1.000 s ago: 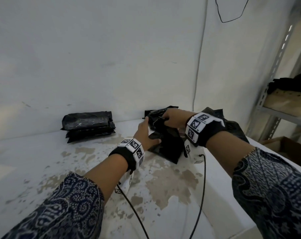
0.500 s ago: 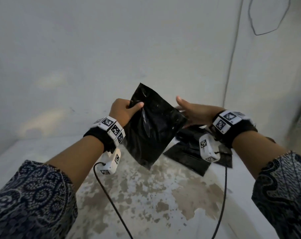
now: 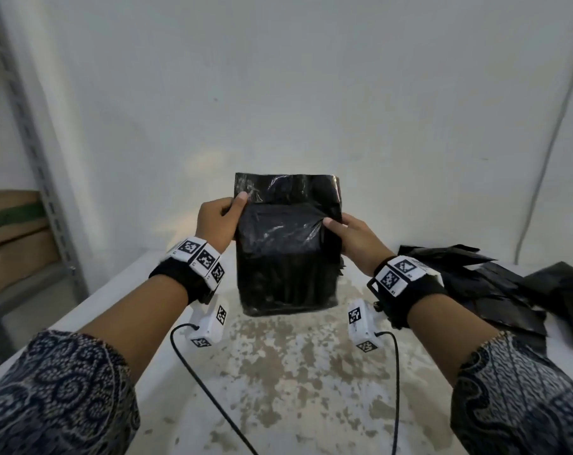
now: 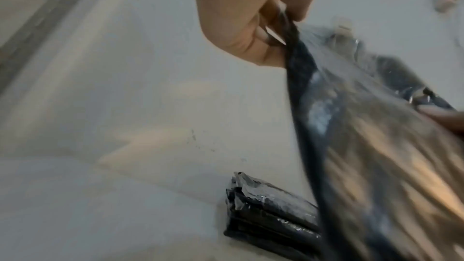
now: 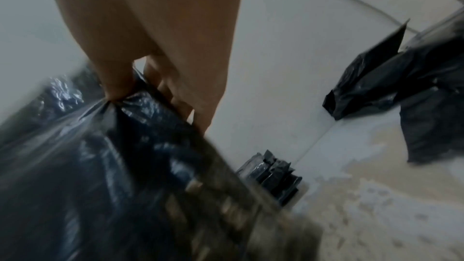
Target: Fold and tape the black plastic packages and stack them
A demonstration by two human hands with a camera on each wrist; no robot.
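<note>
Black plastic package (image 3: 286, 254) is held upright in the air above the white table (image 3: 278, 405), between both hands, out in front of the white wall (image 3: 278, 77). Left hand (image 3: 217, 221) pinches its upper left edge, thumb on the front face, fingers curled behind. Right hand (image 3: 355, 239) clamps the right edge the same way, thumb pressed into the film. Top flap stands flat above the bulging body. Loose pile of black packages (image 3: 495, 290) lies on the table to the person's right, apart from the held one. Stack of folded packages (image 4: 271, 223) sits on the table against the wall, seen under the held one in both wrist views. Metal shelving upright (image 3: 32, 142) on the left.
</note>
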